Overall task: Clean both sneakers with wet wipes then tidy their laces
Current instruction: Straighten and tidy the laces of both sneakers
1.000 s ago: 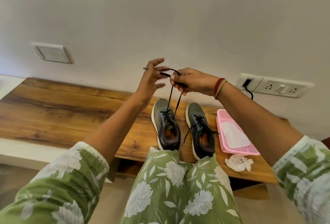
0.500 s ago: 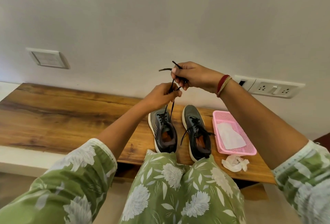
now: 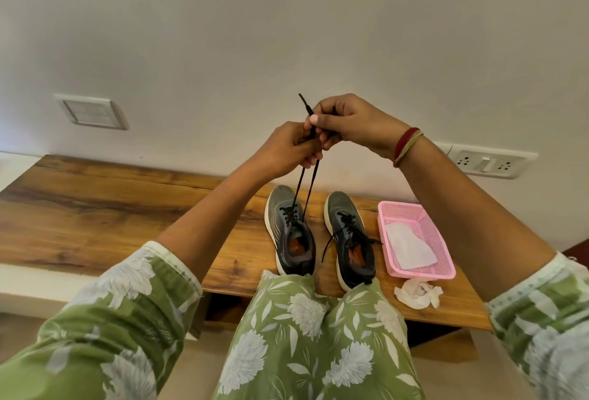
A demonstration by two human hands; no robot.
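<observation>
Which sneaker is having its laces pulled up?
The sneaker farther from the pink basket: its laces run taut up into the left hand and right hand; those of the other sneaker lie loose.

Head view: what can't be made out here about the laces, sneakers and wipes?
1. Head view: whether the laces are crossed or knotted up top. The left hand and right hand grip over that spot.
2. Head view: heels of the held-lace sneaker and the other sneaker. Green floral clothing covers them.
3. Head view: whether the wipe in the pink basket is used. Too small to tell.
</observation>
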